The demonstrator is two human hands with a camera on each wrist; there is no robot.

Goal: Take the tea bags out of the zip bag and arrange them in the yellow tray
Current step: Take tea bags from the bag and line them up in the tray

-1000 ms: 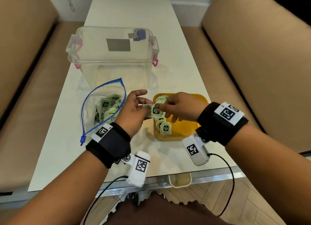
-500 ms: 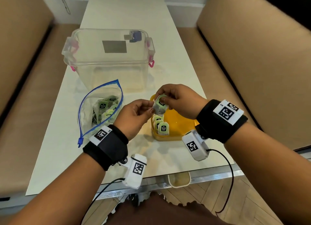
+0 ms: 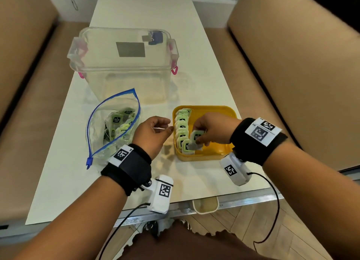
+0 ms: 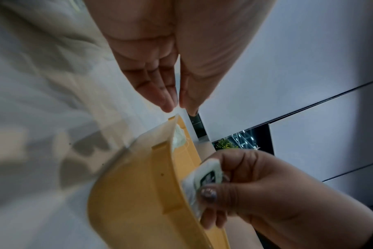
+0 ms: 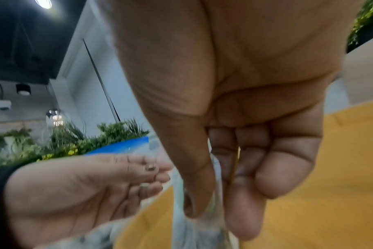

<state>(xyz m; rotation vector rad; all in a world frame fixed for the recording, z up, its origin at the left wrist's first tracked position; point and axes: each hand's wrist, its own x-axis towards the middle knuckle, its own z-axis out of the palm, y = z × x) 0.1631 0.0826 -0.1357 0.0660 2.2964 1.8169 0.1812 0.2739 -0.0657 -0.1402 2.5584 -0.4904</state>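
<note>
Now, right grip: the right hand (image 3: 211,128) is pinching one tea bag (image 3: 195,140) between thumb and fingers, holding it just above the near end of the row (image 3: 182,128).
Left grip: the left hand (image 3: 153,132) is hovering with fingers loosely apart and holding nothing, between the zip bag (image 3: 111,123) and the yellow tray (image 3: 214,110).
Row: tea bags are standing on edge along the tray's 9 o'clock wall, running from 12 o'clock toward 6 o'clock.
Open room: the tray's floor from its centre toward 3 o'clock is lying bare; a strip of table (image 3: 148,10) is showing between bag and tray.
Zip bag: it is lying at 9 o'clock of the tray, its blue-edged mouth gaping, more tea bags sitting inside.
Writing: the green tags are carrying a dark label, too small to read.
Clear box (image 3: 124,65): it is standing at 12 o'clock of the zip bag, with pink clasps and a grey patch on it.
Surface: the pale table is reaching its metal-edged rim at 6 o'clock.
Room: tan cushioned seats (image 3: 292,55) are flanking the table at 3 and 9 o'clock, above wood flooring.
</note>
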